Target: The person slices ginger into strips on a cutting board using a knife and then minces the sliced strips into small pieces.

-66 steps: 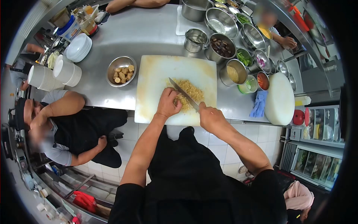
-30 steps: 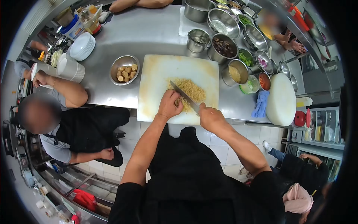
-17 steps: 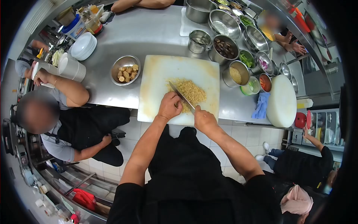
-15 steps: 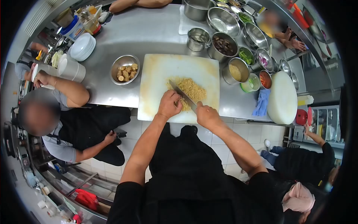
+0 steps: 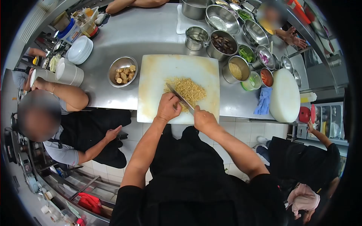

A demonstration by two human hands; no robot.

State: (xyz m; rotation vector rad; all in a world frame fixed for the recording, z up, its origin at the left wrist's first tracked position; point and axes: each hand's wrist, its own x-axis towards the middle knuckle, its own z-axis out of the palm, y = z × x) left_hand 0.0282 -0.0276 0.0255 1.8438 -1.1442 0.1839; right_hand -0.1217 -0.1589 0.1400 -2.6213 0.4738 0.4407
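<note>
A white cutting board point(image 5: 158, 71) lies on the steel counter, with a heap of finely chopped pale-yellow food point(image 5: 191, 89) on it. My right hand point(image 5: 205, 119) is closed round the handle of a knife point(image 5: 181, 96), whose blade slants up and left along the heap's near-left side. Beside the blade my left hand point(image 5: 168, 107) is curled on the board, fingers bent; what they press on, if anything, is hidden. Left of the board stands a steel bowl point(image 5: 123, 86) holding chunky tan pieces point(image 5: 124, 74).
Steel pots and bowls of ingredients, one a pot of dark pieces point(image 5: 223, 44), fill the back right. A blue cloth point(image 5: 263, 101) lies by a round white block point(image 5: 284, 96). White plates point(image 5: 80, 50) and stacked tubs point(image 5: 69, 73) stand left. A co-worker point(image 5: 94, 128) leans at the counter's left.
The knife and my right hand have shifted slightly left, closer to my left hand. The left co-worker's lower hand has moved and opened. Another person has come into view at the right.
</note>
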